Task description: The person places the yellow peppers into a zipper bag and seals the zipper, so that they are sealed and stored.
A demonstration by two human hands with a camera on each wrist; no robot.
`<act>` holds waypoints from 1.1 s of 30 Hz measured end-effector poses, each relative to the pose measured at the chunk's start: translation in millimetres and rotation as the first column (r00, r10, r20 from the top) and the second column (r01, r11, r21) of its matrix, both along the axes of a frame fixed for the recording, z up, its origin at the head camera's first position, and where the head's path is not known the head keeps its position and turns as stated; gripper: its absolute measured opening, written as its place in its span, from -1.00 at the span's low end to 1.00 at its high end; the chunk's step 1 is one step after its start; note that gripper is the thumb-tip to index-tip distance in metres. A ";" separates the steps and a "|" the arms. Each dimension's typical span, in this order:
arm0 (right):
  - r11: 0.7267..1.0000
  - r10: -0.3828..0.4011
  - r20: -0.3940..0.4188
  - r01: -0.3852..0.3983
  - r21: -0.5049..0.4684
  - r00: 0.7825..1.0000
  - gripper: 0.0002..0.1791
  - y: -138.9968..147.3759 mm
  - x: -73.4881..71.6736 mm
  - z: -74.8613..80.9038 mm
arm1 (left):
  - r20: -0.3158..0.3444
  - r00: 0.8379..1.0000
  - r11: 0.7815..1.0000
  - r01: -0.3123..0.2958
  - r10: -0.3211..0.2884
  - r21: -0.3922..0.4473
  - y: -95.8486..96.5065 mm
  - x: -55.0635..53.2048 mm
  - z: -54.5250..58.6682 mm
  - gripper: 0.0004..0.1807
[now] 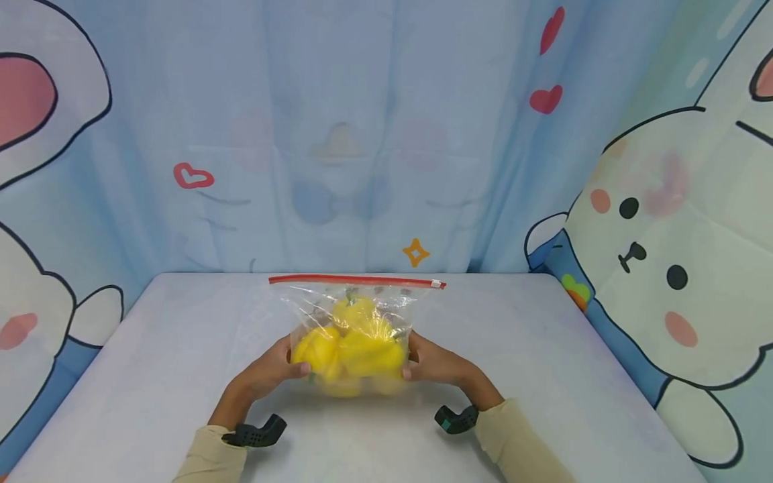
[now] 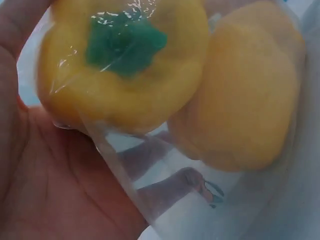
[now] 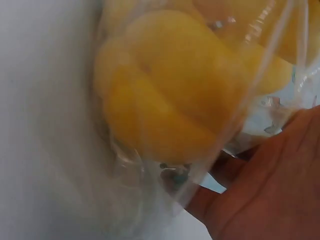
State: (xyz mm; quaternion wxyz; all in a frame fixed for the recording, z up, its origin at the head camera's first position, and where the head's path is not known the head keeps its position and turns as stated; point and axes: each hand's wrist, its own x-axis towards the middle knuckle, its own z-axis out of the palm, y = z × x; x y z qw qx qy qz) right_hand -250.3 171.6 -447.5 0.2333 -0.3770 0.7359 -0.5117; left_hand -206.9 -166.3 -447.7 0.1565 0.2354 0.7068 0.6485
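Note:
A clear zip bag [image 1: 417,302] with a red slider strip along its top stands upright between both hands in the head view. Several yellow bell peppers [image 1: 368,349] fill its lower part. My left hand [image 1: 270,369] grips the bag's left side, thumb in front and the other fingers hidden behind. On the opposite side my right hand [image 1: 439,362] holds it the same way. The left wrist view shows a pepper [image 2: 170,95] with a green stem cap against the palm. Through the plastic, the right wrist view shows another pepper [image 3: 170,90] beside the right hand [image 3: 280,185].
A white-covered table [image 1: 181,335] lies under the bag. Blue curtain [image 1: 338,80] with cartoon rabbits hangs behind and at both sides. Dark wrist devices [image 1: 256,433] sit on both forearms.

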 end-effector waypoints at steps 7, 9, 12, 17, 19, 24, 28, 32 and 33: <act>0.990 -0.125 -0.032 0.127 0.056 0.992 0.00 -2.2 6.1 -0.3 | -0.012 0.968 0.960 -0.249 0.249 -0.128 15.0 -0.4 0.3 -0.20; 0.987 -0.149 -0.016 0.149 0.065 0.989 -0.07 -1.4 7.0 0.1 | 0.006 0.958 0.950 -0.285 0.288 -0.126 18.9 -0.3 2.5 -0.26; 0.978 -0.187 0.009 0.185 0.091 0.982 -0.21 0.2 8.0 0.6 | 0.029 0.942 0.934 -0.327 0.334 -0.143 25.2 -0.1 5.6 -0.32; 0.952 -0.284 0.092 0.269 0.148 0.954 -0.29 1.5 9.2 2.0 | 0.089 0.900 0.896 -0.406 0.426 -0.182 37.7 -1.3 5.2 -0.32; 0.939 -0.326 0.145 0.302 0.162 0.934 -0.26 0.6 10.0 2.6 | 0.120 0.868 0.868 -0.453 0.481 -0.205 42.4 -2.2 3.6 -0.28; 0.902 -0.428 0.262 0.391 0.182 0.865 -0.17 -3.8 10.9 1.2 | 0.148 0.796 0.795 -0.532 0.587 -0.292 48.7 -2.7 1.6 -0.13; 0.860 -0.508 0.259 0.468 0.202 0.821 -0.18 -5.3 8.4 -3.5 | 0.116 0.790 0.771 -0.538 0.603 -0.340 48.6 -4.6 -0.7 -0.06; 0.812 -0.571 0.140 0.531 0.242 0.809 -0.26 -5.6 3.3 -7.0 | 0.084 0.798 0.759 -0.527 0.597 -0.381 45.3 -7.0 -1.7 0.00; 0.799 -0.583 0.106 0.545 0.253 0.806 -0.29 -5.6 2.3 -7.3 | 0.078 0.798 0.753 -0.524 0.597 -0.397 43.9 -7.0 -1.1 0.02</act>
